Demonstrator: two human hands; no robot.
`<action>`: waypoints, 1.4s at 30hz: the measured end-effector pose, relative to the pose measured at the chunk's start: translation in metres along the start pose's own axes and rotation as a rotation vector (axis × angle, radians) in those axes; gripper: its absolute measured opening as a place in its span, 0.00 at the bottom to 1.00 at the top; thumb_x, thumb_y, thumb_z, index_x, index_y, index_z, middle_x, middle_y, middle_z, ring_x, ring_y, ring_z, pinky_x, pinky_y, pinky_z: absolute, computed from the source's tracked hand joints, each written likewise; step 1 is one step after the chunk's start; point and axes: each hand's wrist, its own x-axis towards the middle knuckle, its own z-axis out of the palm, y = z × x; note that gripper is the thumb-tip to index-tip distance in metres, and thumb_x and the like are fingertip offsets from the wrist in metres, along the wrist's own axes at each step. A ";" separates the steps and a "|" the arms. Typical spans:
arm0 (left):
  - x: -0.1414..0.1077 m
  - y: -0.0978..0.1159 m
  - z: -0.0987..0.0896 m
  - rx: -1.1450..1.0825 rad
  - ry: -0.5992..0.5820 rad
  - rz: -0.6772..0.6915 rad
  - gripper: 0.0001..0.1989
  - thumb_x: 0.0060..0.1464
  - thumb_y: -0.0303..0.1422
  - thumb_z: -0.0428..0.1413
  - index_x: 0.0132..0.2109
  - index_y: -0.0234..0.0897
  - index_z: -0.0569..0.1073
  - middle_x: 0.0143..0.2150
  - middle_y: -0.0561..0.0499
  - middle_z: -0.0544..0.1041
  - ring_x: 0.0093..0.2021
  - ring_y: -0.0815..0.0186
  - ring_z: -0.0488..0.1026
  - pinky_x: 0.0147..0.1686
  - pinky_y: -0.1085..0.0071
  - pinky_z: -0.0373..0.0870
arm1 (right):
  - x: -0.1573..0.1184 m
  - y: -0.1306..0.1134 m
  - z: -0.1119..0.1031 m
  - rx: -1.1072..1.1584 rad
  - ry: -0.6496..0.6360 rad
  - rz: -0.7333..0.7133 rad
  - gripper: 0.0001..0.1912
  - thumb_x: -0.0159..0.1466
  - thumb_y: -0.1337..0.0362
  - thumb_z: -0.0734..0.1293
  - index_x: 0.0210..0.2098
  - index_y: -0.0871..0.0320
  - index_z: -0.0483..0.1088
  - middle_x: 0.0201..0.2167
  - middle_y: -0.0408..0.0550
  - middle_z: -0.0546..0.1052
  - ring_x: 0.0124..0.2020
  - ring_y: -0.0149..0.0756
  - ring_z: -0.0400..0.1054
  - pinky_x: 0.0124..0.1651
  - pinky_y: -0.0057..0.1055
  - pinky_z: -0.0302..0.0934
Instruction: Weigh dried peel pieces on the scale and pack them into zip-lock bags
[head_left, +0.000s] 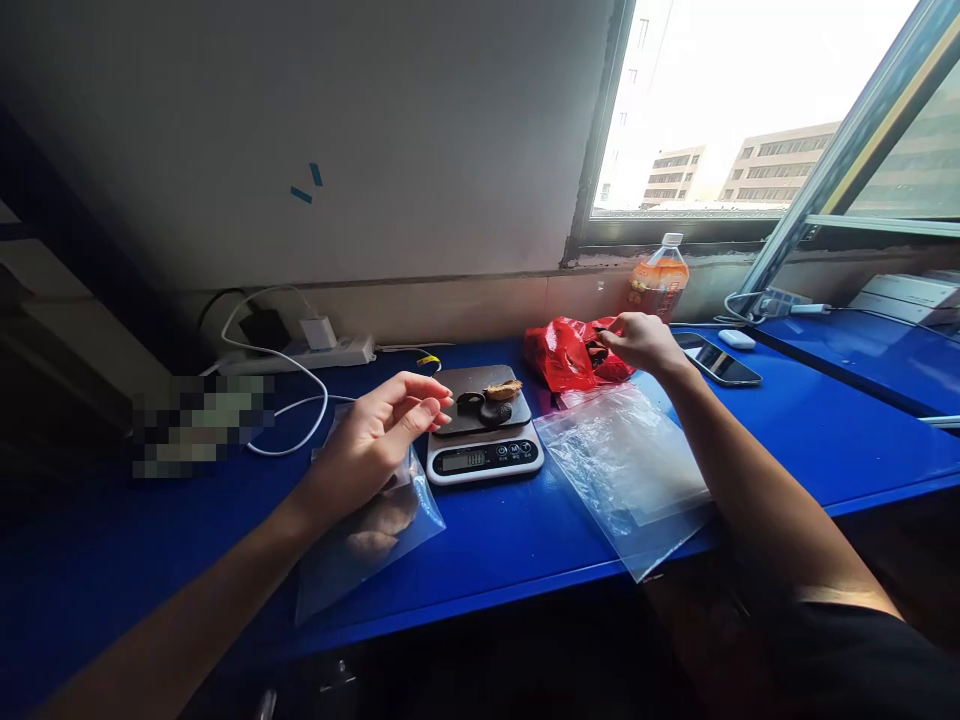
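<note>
Scale [469,380] lengthwise away, display [462,460] nearest

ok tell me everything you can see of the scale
The scale lies flat on the blue table. Its pale body, plastic by its look, carries a dark square platform and a black front panel with a display and three round buttons. Digits show, too small to read surely. Dark pieces and a brown, rough piece rest on top.

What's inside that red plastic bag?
Some dark contents show at the opening of the red bag, beside the fingertips of the right hand. The crumpled plastic and the hand cover the rest, so I can't tell what or how much is in there.
</note>
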 end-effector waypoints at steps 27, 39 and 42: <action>-0.007 -0.007 0.009 0.612 -0.397 0.597 0.10 0.64 0.28 0.51 0.49 0.34 0.73 0.45 0.45 0.78 0.43 0.61 0.76 0.41 0.66 0.74 | -0.062 -0.077 -0.024 -0.106 -0.757 -0.573 0.12 0.60 0.72 0.64 0.42 0.57 0.73 0.36 0.49 0.77 0.30 0.34 0.67 0.28 0.27 0.55; -0.008 -0.006 0.010 0.650 -0.418 0.570 0.10 0.63 0.28 0.50 0.49 0.35 0.73 0.45 0.45 0.77 0.44 0.62 0.76 0.42 0.67 0.72 | -0.069 -0.086 -0.023 -0.100 -0.731 -0.632 0.13 0.61 0.69 0.64 0.46 0.57 0.70 0.36 0.48 0.77 0.30 0.33 0.68 0.27 0.25 0.53; -0.008 -0.005 0.010 0.654 -0.431 0.557 0.11 0.63 0.29 0.50 0.49 0.36 0.73 0.46 0.45 0.77 0.44 0.62 0.76 0.42 0.67 0.72 | -0.071 -0.088 -0.025 -0.101 -0.738 -0.630 0.13 0.62 0.66 0.65 0.46 0.57 0.70 0.36 0.49 0.77 0.31 0.34 0.68 0.27 0.26 0.53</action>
